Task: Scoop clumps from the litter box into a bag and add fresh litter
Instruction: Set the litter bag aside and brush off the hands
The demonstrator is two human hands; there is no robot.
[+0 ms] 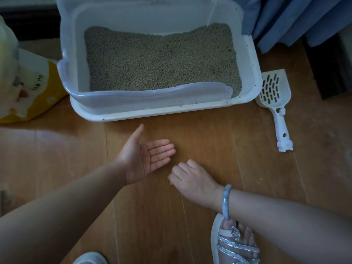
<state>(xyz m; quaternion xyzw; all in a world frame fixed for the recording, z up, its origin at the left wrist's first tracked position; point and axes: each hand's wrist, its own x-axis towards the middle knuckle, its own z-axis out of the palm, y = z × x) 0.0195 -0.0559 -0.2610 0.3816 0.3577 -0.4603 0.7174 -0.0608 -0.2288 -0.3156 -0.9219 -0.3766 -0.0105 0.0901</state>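
Currently: scoop (274, 90) lies on the floor (209, 130) just right of litter box (254, 73). Probably light, stiff plastic; grasp by handle. Left hand (144, 159) palm up, fingers straight, empty. Right hand (190, 178) fingers curled floorward; contents indeterminable.

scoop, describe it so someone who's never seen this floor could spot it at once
Find the big white litter box on the wooden floor. Beside its right front corner lies the scoop, white plastic, handle toward the camera. It alone has a slotted head.
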